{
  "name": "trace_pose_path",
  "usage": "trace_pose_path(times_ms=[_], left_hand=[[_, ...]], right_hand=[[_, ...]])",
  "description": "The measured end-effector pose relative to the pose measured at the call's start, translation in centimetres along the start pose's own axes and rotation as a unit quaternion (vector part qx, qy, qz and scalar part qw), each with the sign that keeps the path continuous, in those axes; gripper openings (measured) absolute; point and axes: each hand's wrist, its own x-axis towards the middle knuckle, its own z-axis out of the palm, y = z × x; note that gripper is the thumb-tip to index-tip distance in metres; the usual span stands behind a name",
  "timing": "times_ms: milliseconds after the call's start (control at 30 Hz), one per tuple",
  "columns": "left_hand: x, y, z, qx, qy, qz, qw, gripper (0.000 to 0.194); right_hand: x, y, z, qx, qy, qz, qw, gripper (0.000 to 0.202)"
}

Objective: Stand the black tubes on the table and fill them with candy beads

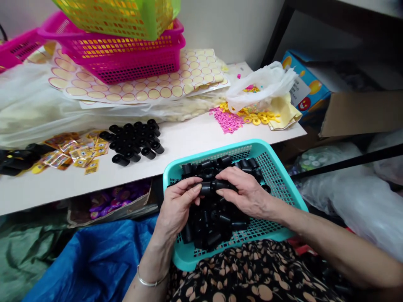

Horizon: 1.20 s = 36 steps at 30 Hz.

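My left hand (pixel 180 200) pinches a short black plastic cylinder (pixel 206 189) between thumb and fingers. Opposite it, my right hand (pixel 244 188) grips another black plastic cylinder (pixel 221 185), end to end with the first. Whether the two are joined or only touching I cannot tell. Both hands are above a turquoise basket (pixel 273 156) holding many loose black cylinders (pixel 211 239). On the white table, more black cylinders (pixel 134 138) stand upright in a close group.
Left on the table (pixel 182 134) lie small printed yellow packets (pixel 82 153). Pink beads (pixel 229 121) and yellow rings (pixel 258 118) are at the right, by a white plastic bag (pixel 267 84). Magenta baskets (pixel 138 63) stand behind on sticker sheets (pixel 201 71). A blue carton (pixel 307 84) is far right.
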Motion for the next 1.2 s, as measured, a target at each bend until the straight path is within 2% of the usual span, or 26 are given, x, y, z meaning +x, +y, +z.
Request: trace_pose_path(times_ms=[200, 400, 467, 567, 667, 733, 800, 900, 1000, 1067, 1133, 1200], left_hand=[[0.3, 0.3, 0.6, -0.005, 0.027, 0.011, 1.000, 0.028], [0.4, -0.3, 0.5, 0.045, 0.013, 0.010, 0.999, 0.029], [0.4, -0.6, 0.4, 0.071, 0.003, 0.015, 0.997, 0.030], [0.3, -0.5, 0.5, 0.078, -0.042, 0.002, 0.996, 0.031], [-0.2, -0.1, 0.8, 0.048, -0.121, -0.031, 0.991, 0.035], [-0.4, 0.3, 0.8, 0.035, -0.153, -0.054, 0.986, 0.044], [-0.5, 0.7, 0.6, 0.031, -0.156, -0.064, 0.985, 0.050], [-0.5, 1.4, -0.4, 0.037, -0.115, -0.019, 0.992, 0.043], [-0.1, 2.1, -2.4, 0.025, -0.063, 0.043, 0.997, 0.039], [0.3, 2.3, -4.0, 0.010, -0.027, 0.077, 0.997, 0.040], [1.2, 2.2, -5.9, -0.001, 0.041, 0.129, 0.991, 0.038], [2.5, 1.8, -7.8, -0.005, 0.143, 0.201, 0.969, 0.039]], right_hand=[[-0.1, 0.1, -0.9, 0.010, -0.029, -0.010, 0.999, 0.022], [0.1, 0.0, -0.6, -0.021, -0.057, -0.036, 0.997, 0.021], [0.2, 0.0, -0.3, 0.003, -0.040, -0.035, 0.999, 0.025], [0.2, 0.1, 0.3, 0.092, 0.005, 0.004, 0.996, 0.038], [0.4, -0.1, 0.6, 0.187, -0.001, 0.042, 0.982, 0.040], [0.5, -0.5, 0.6, 0.211, -0.020, 0.029, 0.977, 0.040], [0.7, -1.1, 0.3, 0.205, -0.040, -0.013, 0.978, 0.042], [1.0, -1.5, -0.2, 0.221, -0.035, -0.029, 0.974, 0.039], [1.5, -0.4, -0.6, 0.305, -0.003, 0.051, 0.951, 0.032], [1.7, 1.0, -0.6, 0.317, 0.018, 0.110, 0.942, 0.025], [1.7, 2.6, -0.4, 0.247, 0.046, 0.141, 0.958, 0.015], [1.5, 3.7, 0.0, 0.130, 0.058, 0.115, 0.983, 0.008]])
